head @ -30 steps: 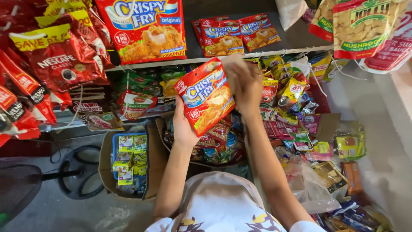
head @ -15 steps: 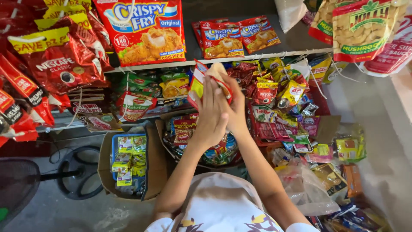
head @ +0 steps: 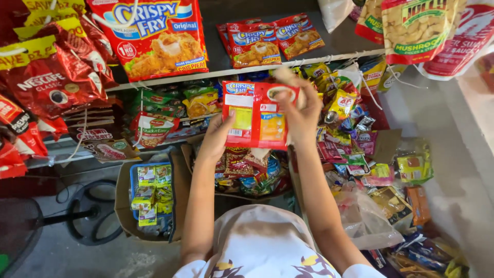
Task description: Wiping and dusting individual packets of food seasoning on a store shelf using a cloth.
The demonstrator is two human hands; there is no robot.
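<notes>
I hold a flat red sachet of breading mix [head: 256, 114] up in front of the shelves, its back side with yellow panels toward me. My left hand [head: 218, 135] grips its lower left edge. My right hand [head: 300, 108] holds its upper right corner. Two matching red sachets [head: 272, 38] lie on the grey shelf [head: 334, 46] just above. A large red bag of the same mix [head: 154, 38] hangs to their left.
Red coffee bags [head: 46, 82] hang at the left. Below the sachet, a bowl of small snack packs [head: 252, 172] rests inside an open cardboard box. A blue tray of yellow-green packets [head: 150, 193] is at lower left. Strips of small sachets [head: 350, 139] hang at the right.
The sachet was turned over between both hands, from its printed front to its back. It now sits flat and squarer to me, slightly higher.
</notes>
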